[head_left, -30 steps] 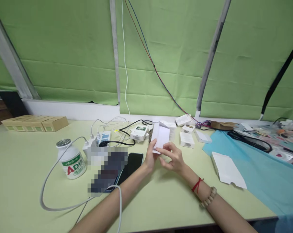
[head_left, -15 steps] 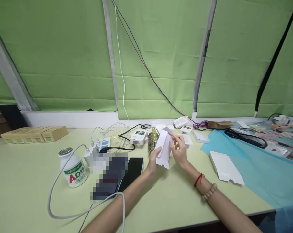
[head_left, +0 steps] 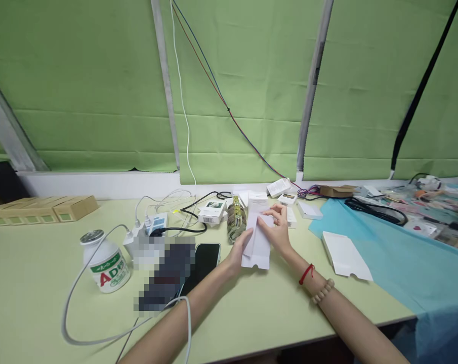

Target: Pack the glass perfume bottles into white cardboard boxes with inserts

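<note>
Between my two hands is a white cardboard box (head_left: 259,253), partly flattened, with a notched lower edge and a flap folded over it. My left hand (head_left: 238,250) grips its left side, thumb on the front. From the right, my right hand (head_left: 277,228) holds the other side with thumb and fingers near the fold. Just behind the left hand lies a camouflage-patterned roll with yellow fittings (head_left: 237,220). A similar white cardboard piece (head_left: 346,255) rests to the right of my right forearm.
On the left stand a white bottle (head_left: 105,263), a power strip with cables (head_left: 156,222) and a dark phone (head_left: 204,265). Small white boxes (head_left: 212,212) sit toward the wall. Tan boxes (head_left: 42,208) line the far left; blue sheeting (head_left: 369,242) covers the right.
The white box has turned to face me more squarely, its notched edge now level. My right thumb has moved onto its front. The whole view has shifted slightly.
</note>
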Available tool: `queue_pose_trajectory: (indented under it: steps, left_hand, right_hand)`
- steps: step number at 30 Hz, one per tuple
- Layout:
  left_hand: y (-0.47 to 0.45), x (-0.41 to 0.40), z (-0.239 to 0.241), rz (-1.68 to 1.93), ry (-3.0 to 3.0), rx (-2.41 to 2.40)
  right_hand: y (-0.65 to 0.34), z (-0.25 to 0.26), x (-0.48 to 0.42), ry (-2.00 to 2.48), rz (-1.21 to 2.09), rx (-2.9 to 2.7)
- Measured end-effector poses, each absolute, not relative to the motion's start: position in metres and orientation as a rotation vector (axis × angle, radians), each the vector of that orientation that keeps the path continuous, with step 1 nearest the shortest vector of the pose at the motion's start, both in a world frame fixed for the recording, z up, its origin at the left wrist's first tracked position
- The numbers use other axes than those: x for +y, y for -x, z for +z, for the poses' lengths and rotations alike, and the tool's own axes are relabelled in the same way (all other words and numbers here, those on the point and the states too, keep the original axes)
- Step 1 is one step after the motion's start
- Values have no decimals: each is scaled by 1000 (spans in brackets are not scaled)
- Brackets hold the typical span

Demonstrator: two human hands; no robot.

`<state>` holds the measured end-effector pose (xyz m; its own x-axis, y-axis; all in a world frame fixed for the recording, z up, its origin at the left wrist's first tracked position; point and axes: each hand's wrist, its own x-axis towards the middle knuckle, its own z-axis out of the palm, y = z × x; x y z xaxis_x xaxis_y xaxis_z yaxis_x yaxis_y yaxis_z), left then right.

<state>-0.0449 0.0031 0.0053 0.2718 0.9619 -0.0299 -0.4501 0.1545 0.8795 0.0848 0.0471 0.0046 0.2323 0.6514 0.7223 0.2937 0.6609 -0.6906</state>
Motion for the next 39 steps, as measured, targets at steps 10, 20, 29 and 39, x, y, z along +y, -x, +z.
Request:
queue_pose_trajectory:
  steps: [10,20,29,39]
  left_hand:
    - [41,-5,2,1088,-861,758]
    - [39,-9,2,1047,-853,733]
    - [39,-8,-3,1039,-923,777]
    - [33,-16,8,1098,-798,724]
  right_hand:
    - [-77,6,49,813,754,-1378]
    - [-75,5,48,824,748,-1386]
    - [-74,5,45,817,784,-1366]
    - [-71,7,39,814,743,-1446]
